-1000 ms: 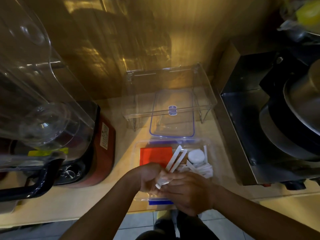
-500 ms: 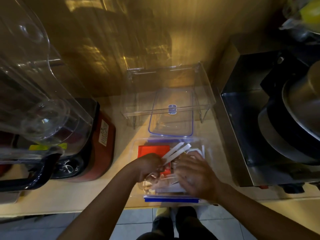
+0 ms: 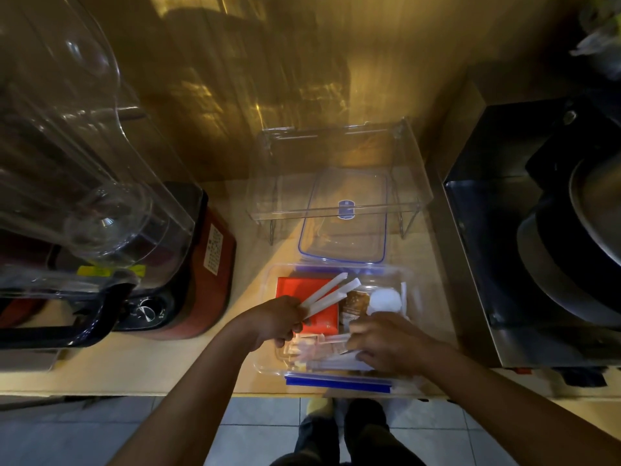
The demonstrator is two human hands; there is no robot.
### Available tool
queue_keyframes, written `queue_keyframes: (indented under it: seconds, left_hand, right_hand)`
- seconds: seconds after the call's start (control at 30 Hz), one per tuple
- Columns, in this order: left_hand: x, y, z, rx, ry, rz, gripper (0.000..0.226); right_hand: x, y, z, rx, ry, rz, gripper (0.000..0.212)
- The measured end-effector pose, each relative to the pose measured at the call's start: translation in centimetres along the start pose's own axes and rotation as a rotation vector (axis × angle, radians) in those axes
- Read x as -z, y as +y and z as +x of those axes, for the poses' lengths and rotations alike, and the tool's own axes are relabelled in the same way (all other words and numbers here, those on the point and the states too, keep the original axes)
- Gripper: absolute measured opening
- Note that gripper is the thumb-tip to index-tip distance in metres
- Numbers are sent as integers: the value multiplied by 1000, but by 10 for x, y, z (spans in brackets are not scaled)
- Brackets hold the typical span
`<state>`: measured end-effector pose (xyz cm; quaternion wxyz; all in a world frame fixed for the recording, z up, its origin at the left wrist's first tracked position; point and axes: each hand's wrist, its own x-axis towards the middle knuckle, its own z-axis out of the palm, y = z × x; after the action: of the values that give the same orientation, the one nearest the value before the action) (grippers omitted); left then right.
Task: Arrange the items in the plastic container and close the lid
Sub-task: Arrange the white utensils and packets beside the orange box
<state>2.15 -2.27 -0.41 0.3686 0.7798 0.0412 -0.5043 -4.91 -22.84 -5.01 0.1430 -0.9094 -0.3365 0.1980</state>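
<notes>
Sticks [image 3: 331,294] of thin white plastic, light and stiff, fan beyond the left hand [image 3: 277,322] pinching their near ends over the plastic container [image 3: 337,381], while the right hand [image 3: 386,341] presses on slippery wrapped packets [image 3: 312,348] inside, lid [image 3: 342,230] lying beyond both.

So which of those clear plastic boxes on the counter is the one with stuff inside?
The plastic container nearest the counter edge, where both hands are working. It holds a red packet and white sticks; the clear box behind it looks empty.
</notes>
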Motion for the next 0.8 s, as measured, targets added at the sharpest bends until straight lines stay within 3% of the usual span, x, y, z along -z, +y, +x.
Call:
queue_keyframes:
  seconds: [0.17,0.3,0.5,0.63,0.8]
  left_hand:
    - [-2,-10,-1,-37,-28,-55,17]
    - [-5,-15,0,-46,-67,-88,14]
    - [-3,-16,1,-61,-62,-112,15]
    - [-1,-19,1,-68,-44,-126,14]
    - [-2,-22,1,-64,-52,-148,13]
  right_hand:
    - [1,-6,1,62,167,-141,9]
    - [-4,-5,4,0,74,-118,9]
    - [2,-4,0,-46,99,-106,7]
    - [-2,-5,-2,-26,59,-122,27]
    - [-5,-6,3,-8,63,-198,26]
